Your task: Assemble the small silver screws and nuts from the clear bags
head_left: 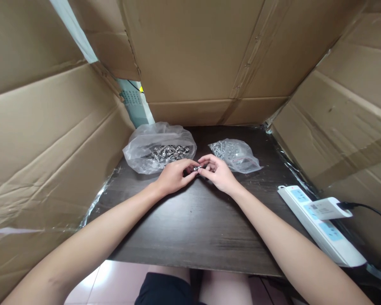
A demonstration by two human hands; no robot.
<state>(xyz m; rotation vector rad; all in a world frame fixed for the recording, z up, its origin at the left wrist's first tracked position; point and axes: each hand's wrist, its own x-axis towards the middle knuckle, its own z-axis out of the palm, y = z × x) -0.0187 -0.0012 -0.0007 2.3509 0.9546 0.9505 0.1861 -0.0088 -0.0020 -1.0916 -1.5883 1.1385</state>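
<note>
My left hand [174, 176] and my right hand [217, 171] meet above the middle of a dark wooden table [190, 224]. Both pinch one small shiny metal part [196, 168] between their fingertips. It is too small to name more closely. Just behind my left hand lies an open clear plastic bag [146, 142] with a heap of small metal fasteners [168, 152] in it. Behind my right hand lies a smaller sealed clear bag [238, 154] with more metal pieces inside.
Cardboard walls [203, 55] close in the table at the left, back and right. A white power strip [320, 224] with a white plug and black cable lies at the table's right edge. My knees show below the front edge.
</note>
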